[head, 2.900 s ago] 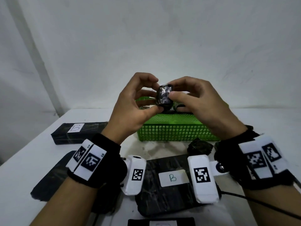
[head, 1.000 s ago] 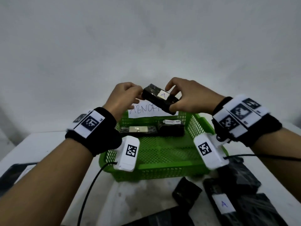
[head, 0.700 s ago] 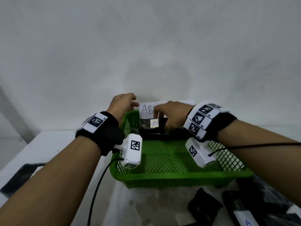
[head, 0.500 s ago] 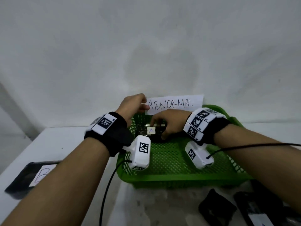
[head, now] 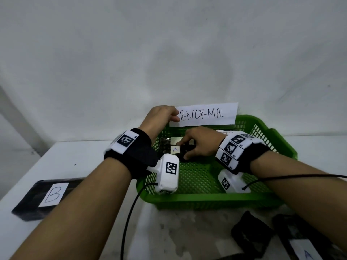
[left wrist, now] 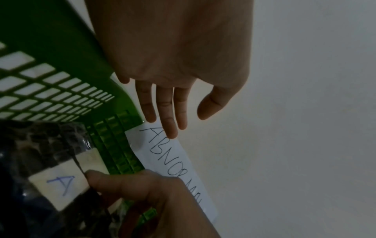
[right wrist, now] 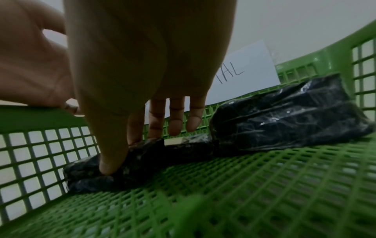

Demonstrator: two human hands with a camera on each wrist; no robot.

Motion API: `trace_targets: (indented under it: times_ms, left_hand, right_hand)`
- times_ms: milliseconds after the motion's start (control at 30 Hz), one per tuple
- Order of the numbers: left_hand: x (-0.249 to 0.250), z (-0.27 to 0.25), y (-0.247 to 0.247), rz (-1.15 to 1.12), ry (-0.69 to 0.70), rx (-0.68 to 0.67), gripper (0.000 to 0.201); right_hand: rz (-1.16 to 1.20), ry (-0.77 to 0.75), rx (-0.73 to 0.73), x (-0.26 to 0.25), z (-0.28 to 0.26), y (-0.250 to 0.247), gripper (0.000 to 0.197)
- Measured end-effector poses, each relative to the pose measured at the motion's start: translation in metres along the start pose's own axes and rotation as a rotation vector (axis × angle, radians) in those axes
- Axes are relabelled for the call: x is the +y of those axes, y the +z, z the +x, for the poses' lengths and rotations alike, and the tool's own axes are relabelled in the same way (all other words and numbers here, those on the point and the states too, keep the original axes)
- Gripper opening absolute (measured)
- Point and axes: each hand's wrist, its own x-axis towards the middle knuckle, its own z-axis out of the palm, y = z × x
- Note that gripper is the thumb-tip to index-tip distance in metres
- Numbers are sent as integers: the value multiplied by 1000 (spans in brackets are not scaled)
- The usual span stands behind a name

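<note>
The right hand (head: pixel 201 144) pinches the black packet (head: pixel 175 150) (labelled A) between thumb and fingers, low in the green basket (head: pixel 206 200) near its far left corner. The left hand (head: pixel 161 117) hangs open at that corner's rim, fingertips by the ABNORMAL sign (head: pixel 206 115).
</note>
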Motion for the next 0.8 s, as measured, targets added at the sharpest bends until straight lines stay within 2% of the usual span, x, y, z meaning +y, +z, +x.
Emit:
trace_targets:
  times_ms: [67,167,233,433,567,633,733,800]
  left_hand:
    - [2,-5,0,19,5,-7,19]
    - [9,-15,-2,44,80,-36,19]
    - [15,-23,-7,124,147,-65,19]
    - [36,-56,-18,230,214,-51,22]
    - [51,-89,-17,272,269,-16,21]
    - [52,-107,-17,298,233,-69,21]
    - [42,-133,-15,385,162,-135,20]
    - [33,-149,-13,376,117,-158,19]
  right_hand:
    - [-44,-11,12,-1,-3,1,59]
    - [-99,1,22,-6,-14,-9,83]
    - [-67,3,49,-11,-29,-25,85]
    - [-76,-4,214,-30,-88,-93,57]
    - [-34,2,298,-57,-133,-115,32]
    - [-10,-18,224,-73,-157,-108,21]
    - [-56,0,-1,-91,-180,-76,26]
    - [-72,54,-89,-95,-188,-51,26]
